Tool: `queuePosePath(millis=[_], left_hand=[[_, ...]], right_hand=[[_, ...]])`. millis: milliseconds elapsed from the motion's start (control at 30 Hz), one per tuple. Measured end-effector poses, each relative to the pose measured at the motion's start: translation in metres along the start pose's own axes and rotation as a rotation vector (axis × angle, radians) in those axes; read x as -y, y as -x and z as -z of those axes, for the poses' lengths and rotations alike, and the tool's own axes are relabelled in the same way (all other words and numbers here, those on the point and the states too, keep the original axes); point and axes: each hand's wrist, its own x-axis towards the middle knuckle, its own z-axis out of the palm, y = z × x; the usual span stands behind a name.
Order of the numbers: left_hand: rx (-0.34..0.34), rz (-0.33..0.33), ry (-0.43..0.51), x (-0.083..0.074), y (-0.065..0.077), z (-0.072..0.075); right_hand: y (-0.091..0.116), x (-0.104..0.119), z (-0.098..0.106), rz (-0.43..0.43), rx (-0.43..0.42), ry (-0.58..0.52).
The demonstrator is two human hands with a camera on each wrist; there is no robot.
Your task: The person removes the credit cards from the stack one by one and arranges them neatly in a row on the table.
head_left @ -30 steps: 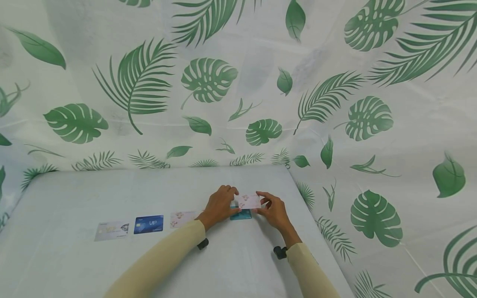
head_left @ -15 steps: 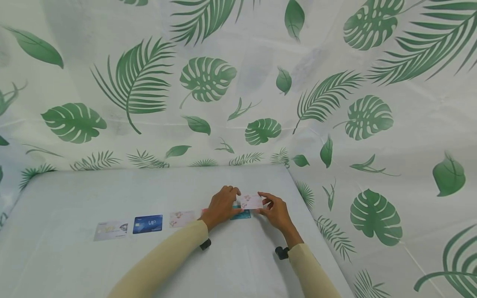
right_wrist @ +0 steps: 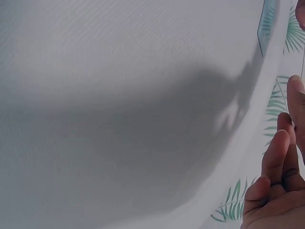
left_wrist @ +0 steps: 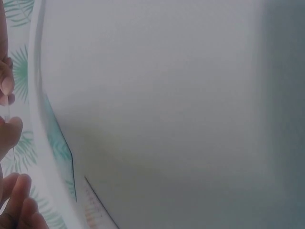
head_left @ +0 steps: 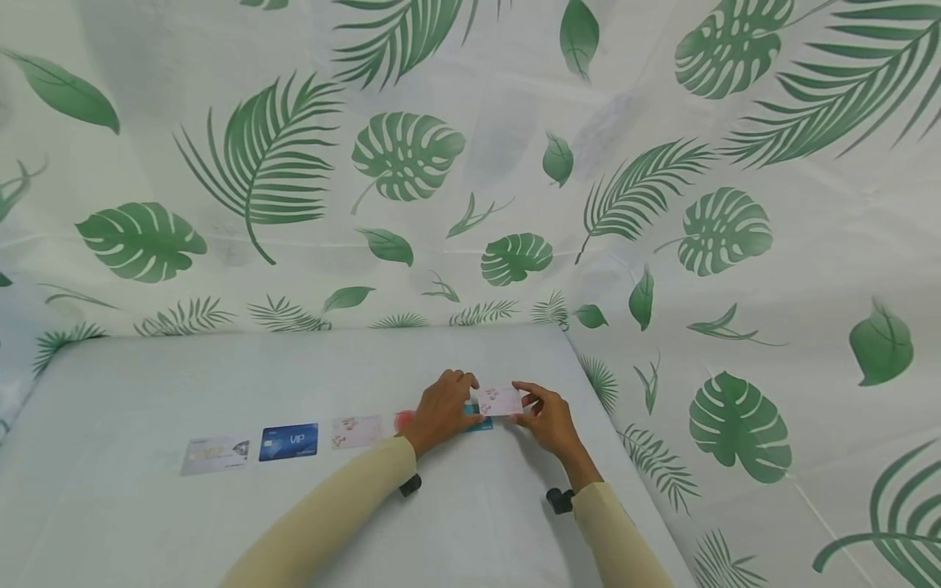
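A pale pink card with a floral print point(head_left: 501, 401) is held up off the table between both hands. My left hand point(head_left: 441, 408) pinches its left edge between thumb and fingers, and my right hand point(head_left: 547, 418) pinches the right edge. Just below it lies a teal card point(head_left: 481, 425), partly covered from view by the held card and the left hand. Behind the left hand, a red card point(head_left: 403, 420) shows only in part. In the right wrist view, the right hand's fingers point(right_wrist: 276, 162) appear at the right edge, and the pinched card is barely visible.
Leftward in the same row lie another pink floral card point(head_left: 356, 432), a blue VIP card point(head_left: 288, 442) and a silvery card point(head_left: 215, 455). They rest on a white-covered table point(head_left: 147, 531). A leaf-patterned curtain point(head_left: 441, 269) borders its back and right side.
Both hands have shifted slightly right with the pink floral card between them. More of the red card shows beside the left hand. The cards on the table stay in place.
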Motion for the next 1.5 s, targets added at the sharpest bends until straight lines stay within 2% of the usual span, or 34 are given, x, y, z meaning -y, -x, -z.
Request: queuePosePath(millis=[233,1033,1500], left_hand=[[0.009,0.014,0.011,-0.005,-0.001,-0.003],[-0.008,-0.012,-0.017,-0.017,-0.005,-0.015],[0.016,0.001,-0.048,-0.027,-0.01,-0.021]], right_hand=[[0.001,-0.004,0.003,0.0,-0.003,0.0],[0.006,-0.016,0.014,-0.009,-0.007,-0.009],[0.007,-0.023,0.018,-0.039,-0.01,0.011]])
